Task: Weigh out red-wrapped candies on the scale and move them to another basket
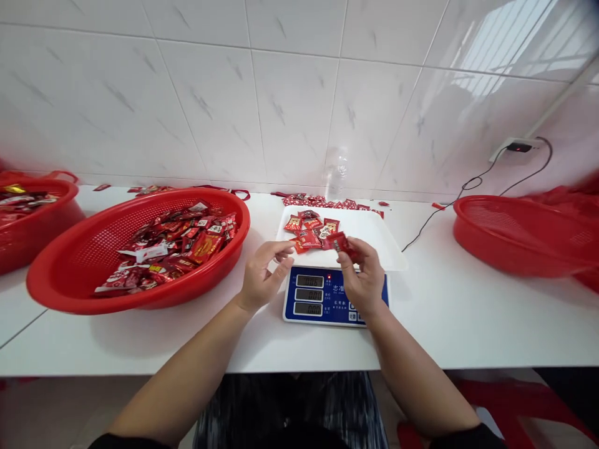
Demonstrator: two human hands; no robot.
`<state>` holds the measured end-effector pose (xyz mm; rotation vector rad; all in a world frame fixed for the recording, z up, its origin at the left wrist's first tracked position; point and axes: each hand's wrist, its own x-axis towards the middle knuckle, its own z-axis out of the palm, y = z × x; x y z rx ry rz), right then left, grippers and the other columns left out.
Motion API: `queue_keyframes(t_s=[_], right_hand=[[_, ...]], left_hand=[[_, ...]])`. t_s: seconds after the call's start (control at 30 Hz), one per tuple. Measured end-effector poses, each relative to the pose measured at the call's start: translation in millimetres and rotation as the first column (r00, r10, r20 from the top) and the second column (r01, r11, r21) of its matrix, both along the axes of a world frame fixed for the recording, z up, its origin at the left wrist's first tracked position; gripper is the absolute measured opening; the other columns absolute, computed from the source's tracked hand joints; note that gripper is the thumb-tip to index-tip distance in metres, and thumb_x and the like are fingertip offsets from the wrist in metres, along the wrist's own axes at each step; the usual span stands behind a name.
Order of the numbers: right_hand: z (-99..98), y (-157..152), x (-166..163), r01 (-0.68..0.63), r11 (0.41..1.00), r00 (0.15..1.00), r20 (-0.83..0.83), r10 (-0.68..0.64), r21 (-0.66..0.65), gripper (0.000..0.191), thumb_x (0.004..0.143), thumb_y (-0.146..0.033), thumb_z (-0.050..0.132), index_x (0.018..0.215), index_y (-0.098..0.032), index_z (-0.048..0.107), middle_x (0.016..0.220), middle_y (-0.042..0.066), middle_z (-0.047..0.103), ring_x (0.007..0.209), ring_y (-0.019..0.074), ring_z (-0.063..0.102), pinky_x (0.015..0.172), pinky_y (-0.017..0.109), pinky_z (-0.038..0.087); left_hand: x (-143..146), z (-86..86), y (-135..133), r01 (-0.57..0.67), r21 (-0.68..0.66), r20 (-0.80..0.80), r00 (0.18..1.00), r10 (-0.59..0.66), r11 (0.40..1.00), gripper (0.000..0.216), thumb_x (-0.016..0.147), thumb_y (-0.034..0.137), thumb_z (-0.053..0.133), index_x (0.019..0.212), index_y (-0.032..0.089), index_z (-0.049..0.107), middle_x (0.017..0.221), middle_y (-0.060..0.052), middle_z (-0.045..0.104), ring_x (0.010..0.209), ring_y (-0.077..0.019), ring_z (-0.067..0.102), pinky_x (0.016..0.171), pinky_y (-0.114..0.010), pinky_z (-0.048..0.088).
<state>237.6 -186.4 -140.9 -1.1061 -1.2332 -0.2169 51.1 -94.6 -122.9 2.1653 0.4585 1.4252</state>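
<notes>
A digital scale (322, 296) with a blue display panel and a white weighing tray (374, 240) stands on the white counter before me. Several red candy packets (311, 229) lie on the tray. My right hand (362, 277) is over the scale's front, pinching a red packet (339, 242) at the tray's near edge. My left hand (262, 274) hovers just left of the scale, fingers curled with the tips pressed together; I cannot make out anything in them. A large red basket (70, 274) with many red packets sits to my left.
Another red basket (519, 234) stands at the right, a third one (28, 224) at the far left. More packets (327, 201) and a clear bottle (335, 174) lie by the tiled wall. A black cable (449, 202) runs to a wall socket (517, 147).
</notes>
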Motion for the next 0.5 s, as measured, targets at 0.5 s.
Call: queue_keyframes(t_s=[0.5], right_hand=[[61.9,45.4,12.9,-0.072,0.828,0.943,0.232,0.238,-0.555,0.038,0.094,-0.040,0.049,0.129,-0.025,0.053,0.120,0.008,0.064,0.110,0.0194,0.060,0.090,0.038,0.050]], left_hand=[[-16.7,2.1,13.4,0.202,-0.500,0.352,0.936,-0.016,0.842,0.022,0.082,0.039,0.066,0.093,0.021,0.068,0.075,-0.002,0.064,0.064,-0.0129,0.054,0.058,-0.023,0.044]])
